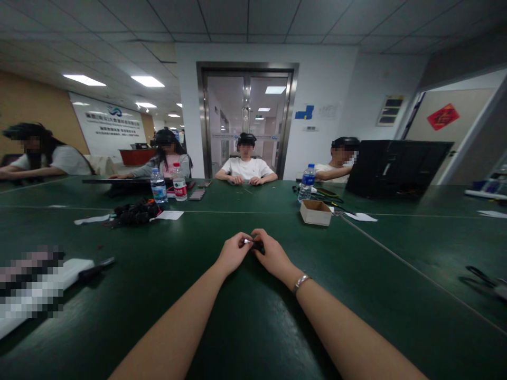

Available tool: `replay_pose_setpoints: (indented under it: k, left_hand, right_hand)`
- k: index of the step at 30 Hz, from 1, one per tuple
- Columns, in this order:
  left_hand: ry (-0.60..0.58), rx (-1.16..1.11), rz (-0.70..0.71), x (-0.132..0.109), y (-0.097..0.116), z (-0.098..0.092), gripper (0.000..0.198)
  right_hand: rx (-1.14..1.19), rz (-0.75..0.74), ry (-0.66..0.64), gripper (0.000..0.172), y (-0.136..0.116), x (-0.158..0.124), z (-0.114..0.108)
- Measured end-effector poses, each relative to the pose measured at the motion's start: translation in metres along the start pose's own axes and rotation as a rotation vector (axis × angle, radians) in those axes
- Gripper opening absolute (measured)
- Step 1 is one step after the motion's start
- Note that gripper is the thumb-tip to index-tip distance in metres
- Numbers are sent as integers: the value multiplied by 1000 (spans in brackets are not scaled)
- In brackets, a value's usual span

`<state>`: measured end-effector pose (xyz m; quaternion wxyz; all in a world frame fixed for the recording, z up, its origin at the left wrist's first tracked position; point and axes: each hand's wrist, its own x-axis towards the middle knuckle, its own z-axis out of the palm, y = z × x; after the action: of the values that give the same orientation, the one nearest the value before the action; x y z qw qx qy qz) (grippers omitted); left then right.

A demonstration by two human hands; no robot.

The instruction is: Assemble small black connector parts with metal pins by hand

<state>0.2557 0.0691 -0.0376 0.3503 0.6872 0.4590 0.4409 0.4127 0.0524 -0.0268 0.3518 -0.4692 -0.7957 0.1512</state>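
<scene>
Between left hand [233,254] and right hand [276,256], the fingers [259,232] of both pinch a small dark, silver-ended object [258,245]; beyond them, rightward, sits a box [316,217].

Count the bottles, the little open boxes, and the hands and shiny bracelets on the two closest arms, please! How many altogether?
Bottles: 3
Little open boxes: 1
Closest hands, left hand and right hand: 2
Shiny bracelets: 1
Total: 7
</scene>
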Motion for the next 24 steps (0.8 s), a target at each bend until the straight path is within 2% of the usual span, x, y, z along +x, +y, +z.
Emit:
replay_pose_setpoints:
  k: [14,24]
  left_hand:
    - [-25,-54,-11,-1,1,-2,16]
    - [-2,-81,29,2,-8,-1,16]
  right_hand:
    - [-16,-10,3,45,2,0,1]
    - [-14,-6,18,49,5,1,3]
